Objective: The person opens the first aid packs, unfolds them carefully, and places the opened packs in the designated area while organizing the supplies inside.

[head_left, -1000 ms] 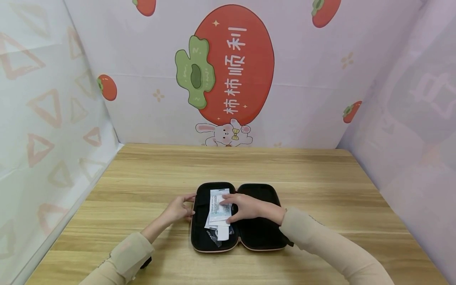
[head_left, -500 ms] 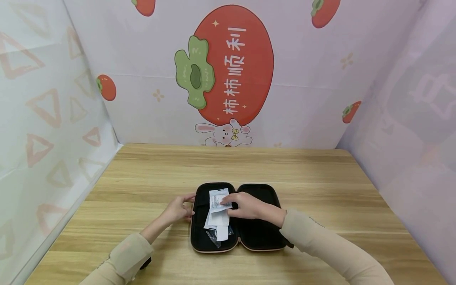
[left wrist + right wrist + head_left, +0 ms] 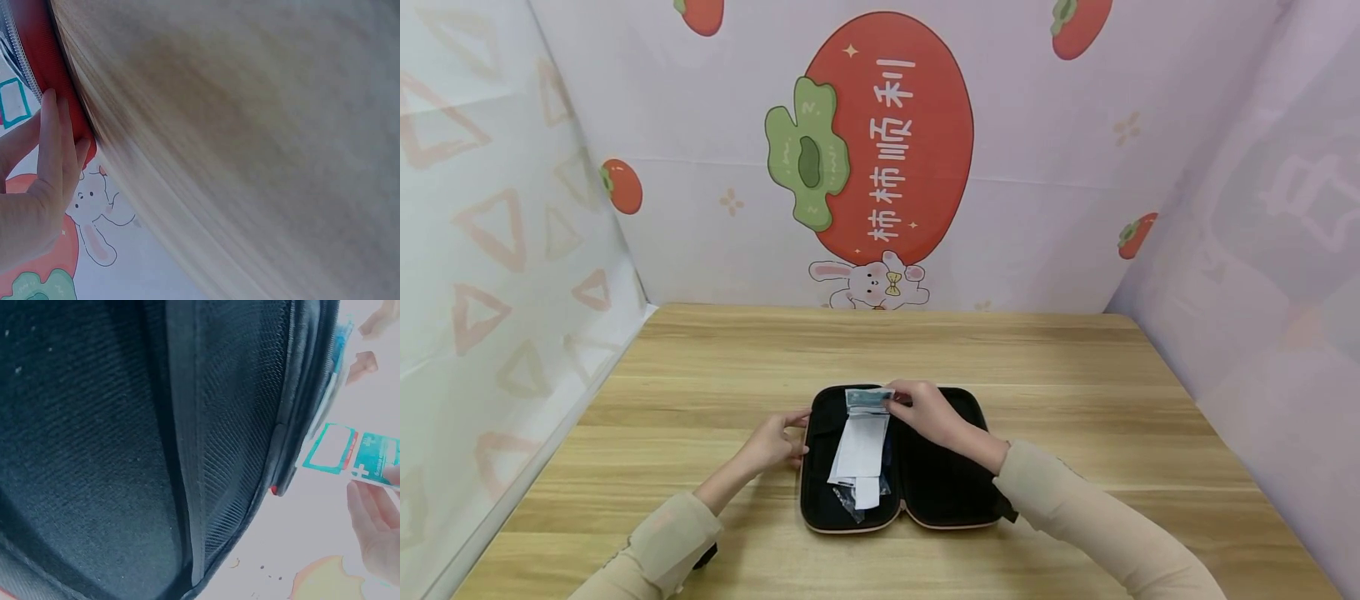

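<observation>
A zip case [image 3: 958, 492], black inside and red outside in the left wrist view [image 3: 47, 44], lies unfolded on the table. Its left half holds white paper packets [image 3: 861, 450] and a crinkled clear plastic wrapper [image 3: 850, 504]. My right hand [image 3: 928, 417] pinches the right edge of a flat green-and-white packet [image 3: 867, 398], raised at the far end of that half; the right wrist view shows a white cross on its green print [image 3: 378, 459]. Against the case's left side rests my left hand [image 3: 767, 446], fingers extended along the red wall.
The wooden table [image 3: 715, 358] extends around the case. A printed backdrop [image 3: 1037, 167] rises behind its far edge, with a patterned cloth wall [image 3: 512, 275] on the left and another on the right. Black mesh [image 3: 244, 450] lines the case's right half.
My right hand has moved away from me, lifting and tilting the packet it pinches off the stack so its green print shows. The left hand has stayed at the case's side.
</observation>
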`<state>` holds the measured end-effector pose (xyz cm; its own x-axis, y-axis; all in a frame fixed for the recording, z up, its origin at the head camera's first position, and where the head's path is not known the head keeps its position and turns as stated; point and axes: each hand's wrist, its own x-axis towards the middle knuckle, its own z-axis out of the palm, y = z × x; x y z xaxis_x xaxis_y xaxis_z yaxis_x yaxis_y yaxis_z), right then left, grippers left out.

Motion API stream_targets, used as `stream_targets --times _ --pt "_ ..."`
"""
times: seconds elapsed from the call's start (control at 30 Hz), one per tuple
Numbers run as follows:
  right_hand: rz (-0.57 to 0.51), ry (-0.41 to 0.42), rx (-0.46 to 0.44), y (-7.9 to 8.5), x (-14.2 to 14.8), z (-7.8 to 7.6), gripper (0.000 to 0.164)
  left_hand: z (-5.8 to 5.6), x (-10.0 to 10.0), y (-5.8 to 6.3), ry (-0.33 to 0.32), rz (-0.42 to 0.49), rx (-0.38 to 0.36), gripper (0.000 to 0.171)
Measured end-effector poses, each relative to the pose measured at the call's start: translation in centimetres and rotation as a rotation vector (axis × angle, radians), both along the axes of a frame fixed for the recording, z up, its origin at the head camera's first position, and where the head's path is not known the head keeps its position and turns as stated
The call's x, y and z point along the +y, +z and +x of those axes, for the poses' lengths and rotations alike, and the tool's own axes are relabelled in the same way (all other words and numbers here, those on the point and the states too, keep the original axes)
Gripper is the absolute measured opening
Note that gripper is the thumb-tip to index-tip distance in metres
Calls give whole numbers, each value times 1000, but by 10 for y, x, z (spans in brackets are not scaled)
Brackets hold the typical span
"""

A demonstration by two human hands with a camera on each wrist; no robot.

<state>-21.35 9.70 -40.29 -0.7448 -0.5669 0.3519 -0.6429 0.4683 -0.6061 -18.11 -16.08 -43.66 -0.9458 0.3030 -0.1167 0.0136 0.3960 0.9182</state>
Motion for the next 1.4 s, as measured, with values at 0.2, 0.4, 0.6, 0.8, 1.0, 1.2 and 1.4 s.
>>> stream_targets --times 0.2,0.4,0.6,0.8,1.0,1.2,1.4 --pt "-111 -86 -61 7 4 -3 5 1 1 1 11 -5 -4 60" --pt "-219 -158 -261 15 11 -3 16 -1 0 -3 20 -2 -10 61" --pt "-331 -164 -398 20 23 -2 23 -1 0 -5 27 -9 -10 61" --pt "-320 -190 -447 19 40 0 25 -1 0 -4 26 -7 -14 61" --pt "-268 -237 -470 16 58 1 25 -1 0 -3 26 -2 -21 61" --pt "-244 -291 -501 12 74 1 27 -2 1 -4 34 -11 -25 61" --pt "-221 -383 -541 8 90 -1 30 -2 1 -4 31 -21 -17 60"
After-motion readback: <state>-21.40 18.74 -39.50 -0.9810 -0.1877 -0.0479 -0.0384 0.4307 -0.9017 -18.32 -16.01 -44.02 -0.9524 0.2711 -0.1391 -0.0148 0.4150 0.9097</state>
